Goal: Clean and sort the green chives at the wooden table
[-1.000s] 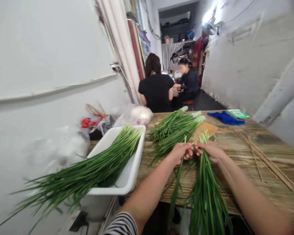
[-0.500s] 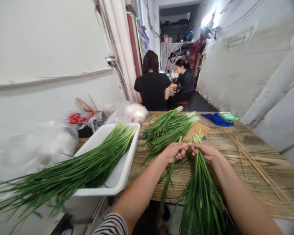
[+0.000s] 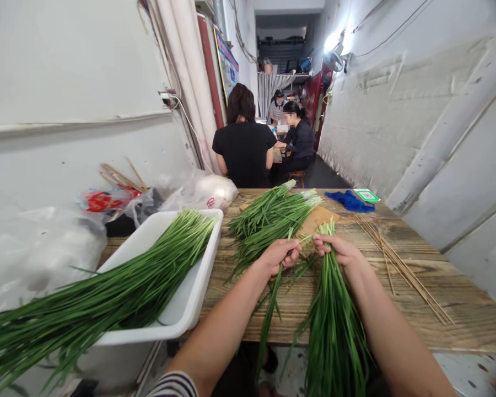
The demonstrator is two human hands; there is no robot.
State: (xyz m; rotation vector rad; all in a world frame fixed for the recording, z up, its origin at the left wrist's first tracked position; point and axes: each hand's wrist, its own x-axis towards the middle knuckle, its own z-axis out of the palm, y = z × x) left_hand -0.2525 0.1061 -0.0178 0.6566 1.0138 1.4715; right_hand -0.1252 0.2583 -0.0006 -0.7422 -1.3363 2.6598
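Note:
My right hand (image 3: 334, 248) is closed around a thick bunch of garlic chives (image 3: 334, 325) near its pale ends, and the green leaves hang down past the table edge. In my left hand (image 3: 281, 255), also closed, are a few loose garlic chives (image 3: 271, 309), their leaves drooping below the fist. A thin pale strand (image 3: 306, 238) stretches across the gap between both hands. Just beyond them, several bundles of garlic chives (image 3: 268, 215) lie on the wooden table (image 3: 248, 322), partly over a brown board (image 3: 320, 218).
To the left, a white plastic tray (image 3: 210, 275) holds a long heap of chives (image 3: 149, 275) overhanging its side. Thin sticks (image 3: 405, 270), a blue cloth (image 3: 350, 200) and a QR-code card (image 3: 367, 195) lie right. Plastic bags (image 3: 202, 190) stand behind the tray. Several people sit or stand beyond.
My hands have drawn slightly apart, and more of the pale strand shows between them. The whole view has turned a little to the right.

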